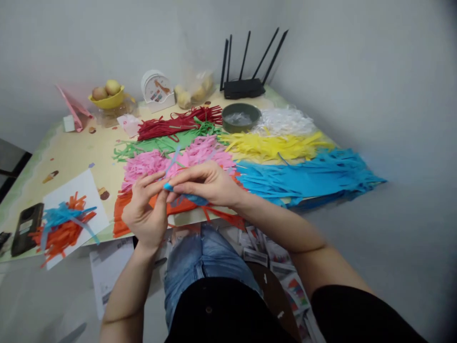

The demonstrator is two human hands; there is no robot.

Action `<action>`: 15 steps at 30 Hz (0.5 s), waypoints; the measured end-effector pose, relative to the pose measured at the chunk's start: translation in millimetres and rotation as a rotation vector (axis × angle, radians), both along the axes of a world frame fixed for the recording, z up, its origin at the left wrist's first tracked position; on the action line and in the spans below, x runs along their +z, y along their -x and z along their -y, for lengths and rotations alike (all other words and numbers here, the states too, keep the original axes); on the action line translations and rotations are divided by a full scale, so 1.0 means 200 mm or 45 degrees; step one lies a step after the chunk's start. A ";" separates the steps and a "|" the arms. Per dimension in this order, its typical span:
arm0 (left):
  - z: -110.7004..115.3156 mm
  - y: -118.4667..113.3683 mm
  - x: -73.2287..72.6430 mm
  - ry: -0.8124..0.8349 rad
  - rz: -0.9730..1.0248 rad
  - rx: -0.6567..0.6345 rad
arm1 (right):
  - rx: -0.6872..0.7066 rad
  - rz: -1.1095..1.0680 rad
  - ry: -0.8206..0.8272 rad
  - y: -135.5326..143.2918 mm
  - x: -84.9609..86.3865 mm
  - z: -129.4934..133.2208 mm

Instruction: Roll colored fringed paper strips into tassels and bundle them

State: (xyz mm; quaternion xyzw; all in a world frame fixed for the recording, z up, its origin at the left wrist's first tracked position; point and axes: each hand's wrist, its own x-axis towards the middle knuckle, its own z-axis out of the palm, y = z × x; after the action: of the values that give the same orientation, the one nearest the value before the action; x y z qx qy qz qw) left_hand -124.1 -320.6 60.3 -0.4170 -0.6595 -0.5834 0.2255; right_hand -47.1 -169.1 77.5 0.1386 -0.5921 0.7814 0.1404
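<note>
L hand (148, 205) and R hand (202, 183) both pinch blue strip (168, 186). They're above orange fringe (123, 212), nr pink fringe (144, 166).

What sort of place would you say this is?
Probably a home, at a table used for crafts: fringed blue paper, a router and a bowl of fruit.

The table (74, 147) lies open from the white sheet (93, 190) back to the yellow bowl (109, 102). Rightward, fringed piles crowd it, and the router's (243, 88) upright antennas (246, 55) block the back.
</note>
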 end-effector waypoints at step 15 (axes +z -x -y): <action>-0.20 0.08 0.04 -0.423 0.448 0.153 | -0.869 -0.116 -1.312 0.23 -0.02 -0.65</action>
State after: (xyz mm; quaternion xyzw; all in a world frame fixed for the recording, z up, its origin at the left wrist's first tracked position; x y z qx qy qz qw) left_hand -139.3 -280.2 68.4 -0.2262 -0.6071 -0.7332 0.2068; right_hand -93.0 -38.6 73.4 0.0245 -0.8976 0.2993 0.3226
